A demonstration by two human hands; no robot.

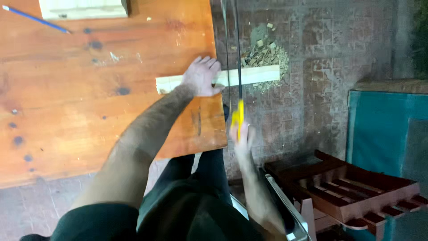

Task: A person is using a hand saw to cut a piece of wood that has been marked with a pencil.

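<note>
A worn orange wooden table (89, 98) stood over a tiled floor (339, 58) strewn with offcuts (263, 51) at one o'clock. The left hand (201, 76) lay flat, fingers spread, pinning a pale wood strip (256, 75) that overhung the table edge, while the blurred right hand (240, 139) gripped a yellow-handled saw (238, 114) just beside it. Firm downward pressure close to the blade likely kept the cut steady; no container's contents showed, only a slatted red rack (352, 187) at four o'clock.

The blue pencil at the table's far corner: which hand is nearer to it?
Left. The left hand presses the wood strip on the table, nearer the pencil; the right hand grips a saw beyond the table's edge.
</note>
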